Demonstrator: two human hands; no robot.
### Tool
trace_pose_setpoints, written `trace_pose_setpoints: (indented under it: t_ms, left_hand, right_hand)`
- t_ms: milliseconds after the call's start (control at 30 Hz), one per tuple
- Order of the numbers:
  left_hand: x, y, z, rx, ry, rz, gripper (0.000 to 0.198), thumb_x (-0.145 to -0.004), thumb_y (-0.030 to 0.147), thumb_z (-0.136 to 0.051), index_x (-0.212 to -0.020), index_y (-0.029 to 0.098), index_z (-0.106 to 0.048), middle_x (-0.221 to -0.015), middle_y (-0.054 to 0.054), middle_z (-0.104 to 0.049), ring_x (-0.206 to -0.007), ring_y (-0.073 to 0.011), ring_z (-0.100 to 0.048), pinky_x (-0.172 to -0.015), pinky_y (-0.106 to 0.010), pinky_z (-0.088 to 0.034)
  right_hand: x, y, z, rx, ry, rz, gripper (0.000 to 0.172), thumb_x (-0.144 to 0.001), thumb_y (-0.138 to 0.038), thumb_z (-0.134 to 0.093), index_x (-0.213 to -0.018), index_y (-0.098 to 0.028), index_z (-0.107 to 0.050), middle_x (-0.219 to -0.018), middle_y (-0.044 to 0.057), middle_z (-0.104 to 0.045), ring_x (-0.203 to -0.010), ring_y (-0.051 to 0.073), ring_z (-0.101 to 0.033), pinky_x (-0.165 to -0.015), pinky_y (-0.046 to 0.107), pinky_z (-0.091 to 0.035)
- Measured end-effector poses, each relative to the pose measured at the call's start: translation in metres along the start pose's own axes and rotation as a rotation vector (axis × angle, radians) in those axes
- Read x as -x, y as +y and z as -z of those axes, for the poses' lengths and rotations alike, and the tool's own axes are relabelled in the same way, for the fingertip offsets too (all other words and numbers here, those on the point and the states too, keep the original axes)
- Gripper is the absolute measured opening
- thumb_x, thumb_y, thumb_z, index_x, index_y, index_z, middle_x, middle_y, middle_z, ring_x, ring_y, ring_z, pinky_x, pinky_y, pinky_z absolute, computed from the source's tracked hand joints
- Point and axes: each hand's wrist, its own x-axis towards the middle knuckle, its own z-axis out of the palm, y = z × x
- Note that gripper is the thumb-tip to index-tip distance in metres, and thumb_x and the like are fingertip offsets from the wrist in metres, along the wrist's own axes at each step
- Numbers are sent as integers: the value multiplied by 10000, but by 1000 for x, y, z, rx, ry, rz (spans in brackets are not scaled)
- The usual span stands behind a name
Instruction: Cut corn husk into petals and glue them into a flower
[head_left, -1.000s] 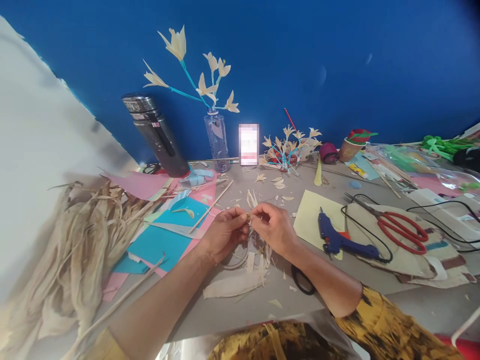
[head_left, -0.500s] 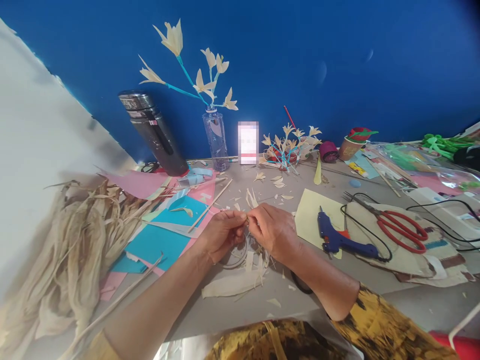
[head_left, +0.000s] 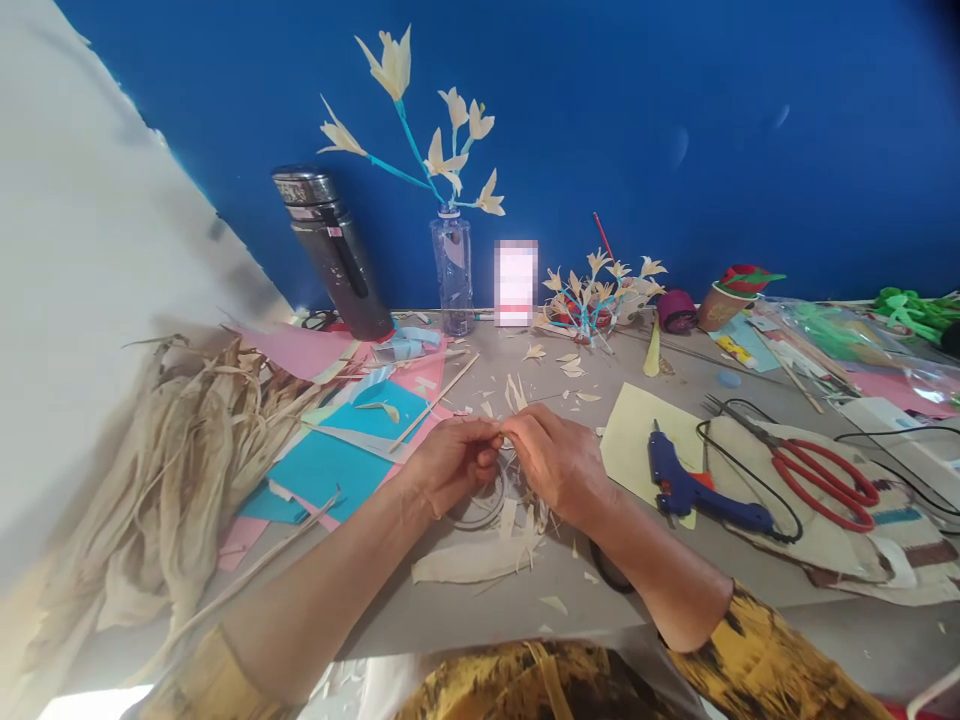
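My left hand (head_left: 466, 460) and my right hand (head_left: 556, 462) meet over the middle of the table, their fingertips pinched together. Whatever small piece lies between them is mostly covered by the fingers, so I cannot make it out. Just beyond the fingers lie pale pointed husk slivers (head_left: 516, 392). Beneath the hands is a ring-shaped roll (head_left: 484, 508) with thin husk scraps around it. Closer to me a wide pale husk strip (head_left: 472, 560) lies flat. Pale husk flowers on blue stems stand in a clear plastic bottle (head_left: 452, 275) behind my hands.
Dried husks (head_left: 172, 470) heap at the left beside blue paper sheets (head_left: 322, 475). A dark flask (head_left: 345, 270) stands behind. At the right lie a blue glue gun (head_left: 705, 500), its cable, and red-handled scissors (head_left: 825, 485). Small husk flowers (head_left: 592, 300) sit near the wall.
The view has swung slightly left, so everything appears shifted right. My hands stay pinched together at the same place over the table.
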Motion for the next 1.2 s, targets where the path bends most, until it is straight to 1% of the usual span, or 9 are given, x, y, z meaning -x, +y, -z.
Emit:
trace_pose_setpoints:
  t_ms: [133,333,500,700,800,900,1067,1133,1200]
  left_hand:
    - [1,-1,-2,-44,-22,-24,102,-653,159,-718,-642,110,-629,-618,2,-520,-435,-34,-378,-388,-159,-264]
    - [3,-6,-5,-262,10,-176,176,-672,256,-741,-665,151,-600,-556,37,-486,-442,-60,-414,-429,-189,-298]
    - [4,-6,-6,-467,109,-346,192,-673,297,-748,-773,148,-679,-633,13,-572,-490,-72,-446,-471,-211,-327]
    - [4,-1,-1,-627,58,-370,221,-707,349,-728,-723,130,-707,-542,16,-544,-493,-84,-418,-490,-230,-297]
    - [4,2,0,-651,46,-355,234,-706,365,-729,-681,136,-691,-505,21,-531,-486,-85,-408,-485,-229,-280]
    - [5,4,-1,-664,69,-389,181,-705,312,-701,-644,143,-681,-479,28,-521,-473,-83,-399,-480,-227,-271]
    - [7,3,-5,-659,70,-433,158,-742,291,-668,-671,154,-701,-501,29,-539,-467,-94,-446,-489,-235,-314]
    - [7,2,-5,-694,76,-505,176,-768,318,-671,-709,163,-728,-552,18,-569,-495,-104,-469,-504,-243,-339]
    - [6,1,-5,-760,84,-640,162,-774,317,-688,-740,174,-756,-628,2,-603,-569,-118,-505,-553,-250,-379]
  right_hand:
    - [-1,1,-2,-79,-45,-144,164,-992,-218,-442,-947,-208,-600,-839,46,-665,-675,172,-605,-585,275,-330]
    - [-5,-1,-1,-233,-127,-361,178,-994,-291,-389,-907,-227,-532,-743,5,-627,-602,174,-547,-560,273,-297]
    - [-6,-2,-3,-323,-107,-423,199,-1000,-337,-381,-883,-233,-504,-712,-6,-593,-604,171,-519,-565,268,-297]
    - [-6,-2,0,-401,-139,-440,181,-978,-339,-411,-876,-232,-516,-691,-21,-569,-561,153,-453,-574,266,-299]
    - [-6,-2,1,-541,-108,-440,172,-964,-331,-445,-862,-226,-533,-713,-22,-580,-605,145,-485,-603,260,-346]
    - [-7,0,0,-714,-47,-483,149,-951,-324,-464,-910,-215,-558,-703,-25,-575,-629,141,-521,-617,255,-388]
    - [-10,5,1,-945,-24,-573,287,-945,-453,-505,-971,-187,-609,-725,-12,-600,-543,108,-469,-514,243,-366]
    - [-11,6,2,-1034,-50,-636,328,-890,-497,-596,-964,-180,-633,-710,-18,-595,-514,94,-450,-481,234,-345]
    - [-12,6,3,-1166,-82,-710,378,-802,-507,-702,-969,-170,-658,-657,-35,-562,-498,85,-436,-462,222,-323]
